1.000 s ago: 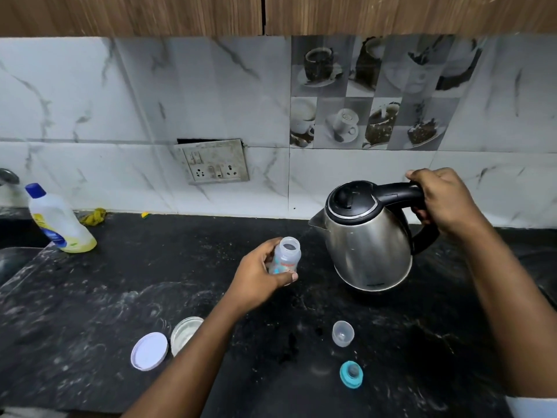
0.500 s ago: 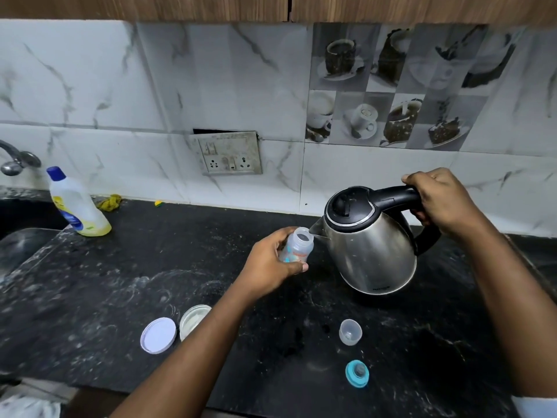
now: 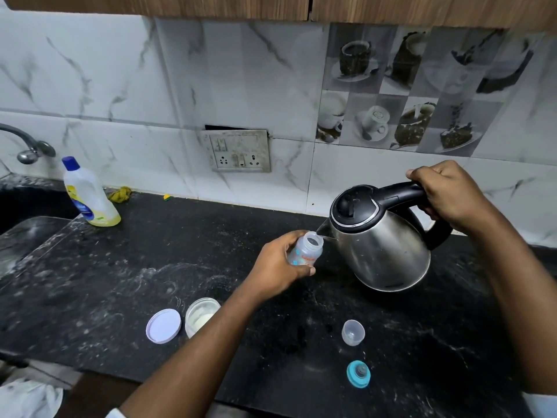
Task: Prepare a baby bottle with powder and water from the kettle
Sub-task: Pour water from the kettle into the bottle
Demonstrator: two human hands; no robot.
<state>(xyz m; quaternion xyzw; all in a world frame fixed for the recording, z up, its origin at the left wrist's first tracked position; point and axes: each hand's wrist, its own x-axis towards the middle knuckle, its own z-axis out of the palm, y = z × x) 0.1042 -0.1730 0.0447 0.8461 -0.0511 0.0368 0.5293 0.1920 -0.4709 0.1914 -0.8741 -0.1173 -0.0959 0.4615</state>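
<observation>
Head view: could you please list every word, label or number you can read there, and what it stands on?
Nothing reads legibly.
White plastic bottle with blue cap: yellow and blue label, too blurred.
Clear plastic baby bottle: red and blue print, too small.
Stainless steel kettle: dark mark near its base, too small.

— How is the light?
— Soft and even, from overhead. The wall tiles [image 3: 105, 95] are bright and the black counter [image 3: 120, 282] has a dull sheen.
— Any glare?
— Pale highlights on the steel kettle [image 3: 388, 248].
— Is it sharp?
— In the middle, yes. The cabinet edge [image 3: 180, 7] bows with wide-angle distortion, and the lower corners smear.
</observation>
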